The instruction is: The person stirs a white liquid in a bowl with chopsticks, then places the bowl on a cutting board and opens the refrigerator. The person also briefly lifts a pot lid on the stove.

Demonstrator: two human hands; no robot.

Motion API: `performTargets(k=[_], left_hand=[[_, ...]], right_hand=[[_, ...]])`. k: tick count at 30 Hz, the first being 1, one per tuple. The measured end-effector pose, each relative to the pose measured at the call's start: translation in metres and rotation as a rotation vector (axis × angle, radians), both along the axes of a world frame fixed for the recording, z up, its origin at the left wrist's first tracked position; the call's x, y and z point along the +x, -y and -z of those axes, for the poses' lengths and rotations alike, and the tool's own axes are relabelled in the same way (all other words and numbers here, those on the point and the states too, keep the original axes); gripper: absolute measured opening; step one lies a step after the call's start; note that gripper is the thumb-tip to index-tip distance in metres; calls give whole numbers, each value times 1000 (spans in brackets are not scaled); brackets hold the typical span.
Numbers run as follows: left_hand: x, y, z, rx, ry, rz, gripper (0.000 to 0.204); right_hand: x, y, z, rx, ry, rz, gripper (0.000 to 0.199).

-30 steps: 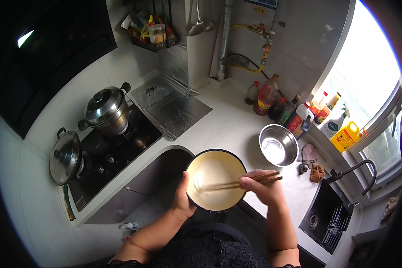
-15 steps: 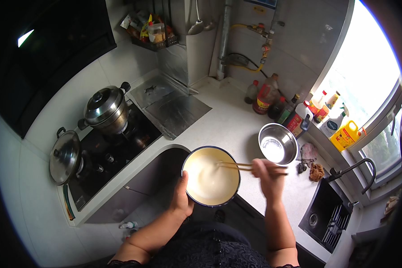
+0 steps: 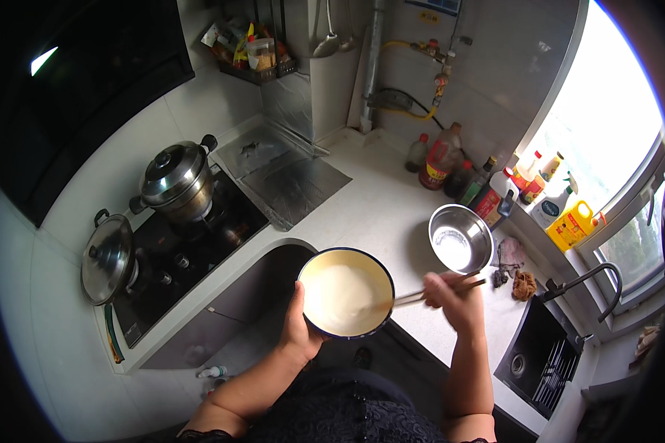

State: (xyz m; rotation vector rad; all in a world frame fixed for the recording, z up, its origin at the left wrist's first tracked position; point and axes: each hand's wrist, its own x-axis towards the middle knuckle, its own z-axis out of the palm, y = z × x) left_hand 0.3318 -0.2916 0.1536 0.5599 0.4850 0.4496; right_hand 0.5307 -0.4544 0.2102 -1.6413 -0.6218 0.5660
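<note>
A dark-rimmed enamel bowl with a cream-coloured inside is held off the counter, in front of my body. Smooth pale batter lies in it. My left hand grips the bowl's left side, thumb up against the rim. In my right hand, closed and slightly blurred, is a pair of chopsticks. They slant across the bowl's right rim, and their tips reach into the batter.
A steel bowl stands on the white counter, before several bottles. On the left, a lidded pot and a lidded wok sit on the black gas hob. The dark sink is at right.
The chopsticks have swept from the bowl's middle toward its lower right side. My right hand has shifted slightly right and down; the bowl has tilted and moved a little.
</note>
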Motion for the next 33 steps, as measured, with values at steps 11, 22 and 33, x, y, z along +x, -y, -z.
performTargets(k=[11,22,33], left_hand=[[1,-1,10,-43,107,-25,69],[2,-8,23,-45,-26,-103,61],[8,-5,38,-85,-48,-84,56]], right_hand=[[-2,-9,0,88,59,134,18],[-7,-26,20,144,172,244,15],[-17,-34,29,152,65,97,18]])
